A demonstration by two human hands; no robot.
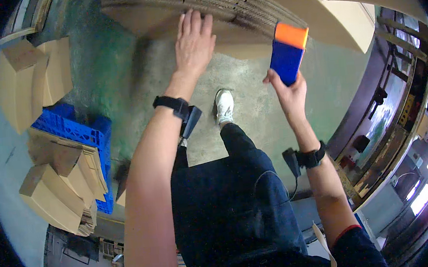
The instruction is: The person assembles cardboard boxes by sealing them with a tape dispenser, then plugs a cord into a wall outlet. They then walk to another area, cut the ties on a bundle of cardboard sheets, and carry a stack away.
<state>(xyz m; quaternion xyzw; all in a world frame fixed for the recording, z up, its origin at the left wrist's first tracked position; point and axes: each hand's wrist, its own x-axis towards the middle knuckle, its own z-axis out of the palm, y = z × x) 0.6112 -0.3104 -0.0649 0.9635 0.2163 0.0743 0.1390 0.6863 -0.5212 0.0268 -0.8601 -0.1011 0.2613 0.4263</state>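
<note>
I'm looking down at a stack of flattened corrugated cardboard sheets (pixel 223 5) lying at the top of the view. My left hand (pixel 194 41) is resting flat on its near edge, fingers spread. To its right, my right hand (pixel 287 89) is gripping a blue block with an orange top (pixel 288 53), holding it upright just beside the stack.

blue plastic crate (pixel 78 129), folded boxes (pixel 58 185), white shoe (pixel 224 105)

Blue block (pixel 286 62) with orange top; brown ribbed cardboard stack (pixel 223 3); blue crate (pixel 79 132).
</note>
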